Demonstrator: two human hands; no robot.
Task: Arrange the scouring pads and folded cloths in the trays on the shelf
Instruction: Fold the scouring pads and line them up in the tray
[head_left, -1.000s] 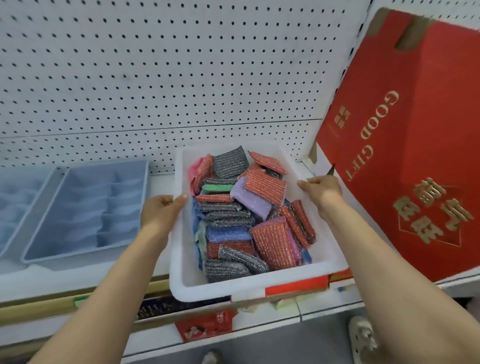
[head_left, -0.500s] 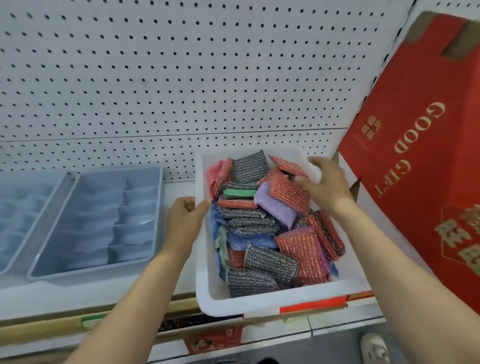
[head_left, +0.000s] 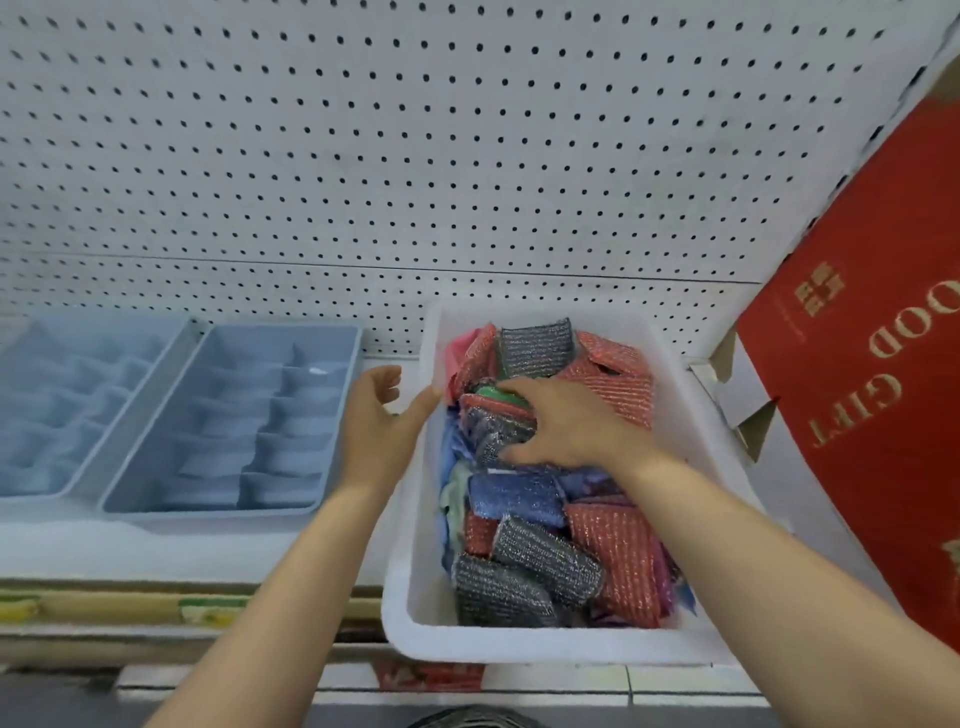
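A white bin (head_left: 519, 647) sits on the shelf, heaped with grey, red, blue and green scouring pads (head_left: 524, 561) and folded cloths (head_left: 451, 499) along its left side. My right hand (head_left: 563, 423) is inside the bin, thumb and fingers curled round a small stack of grey and red pads (head_left: 491, 428) in the middle. My left hand (head_left: 376, 415) hovers at the bin's left rim with relaxed fingers, its thumb at the rim. Left of the bin lie two blue divided trays, one beside it (head_left: 228, 415) and one further left (head_left: 78, 405).
A white pegboard wall (head_left: 415, 156) backs the shelf. A large red cardboard gift box (head_left: 872, 395) leans close against the bin's right side. The shelf's front edge (head_left: 156, 608) carries label strips.
My right hand left the bin's right rim, crossed to the middle and closed on a stack of pads. My left hand released the left rim and opened beside it.
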